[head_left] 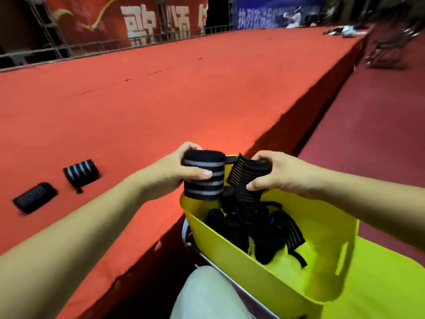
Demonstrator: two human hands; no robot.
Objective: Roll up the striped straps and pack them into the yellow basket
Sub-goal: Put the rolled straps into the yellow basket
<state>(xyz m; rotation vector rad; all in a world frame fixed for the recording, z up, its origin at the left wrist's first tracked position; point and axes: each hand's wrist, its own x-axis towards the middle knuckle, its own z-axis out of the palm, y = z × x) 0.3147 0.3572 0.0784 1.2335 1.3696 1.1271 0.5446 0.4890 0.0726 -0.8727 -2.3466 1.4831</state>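
The left hand point(177, 171) is gripping a tight roll point(203, 180) of black elastic with grey bands, fingers curled round it and thumb across the front. It is holding it upright over the left rim of the basket point(230, 247). The right hand point(276, 174) is clasping a second roll point(249, 180), ribbed black with thin pale lines, tilted, its lower end dipping towards the straps point(255, 233) heaped inside. The two rolls are sitting just beside each other.

The basket is looking smooth and glossy, yellow plastic with curved walls and a slot handle in its right wall. It is standing against the edge of the platform point(161, 100).

Two more rolls point(81, 172) point(34, 197) are lying on the red felt-like carpet to the left, well apart from the basket. The platform is stretching open ahead, its right edge dropping to a darker red floor point(379, 134).
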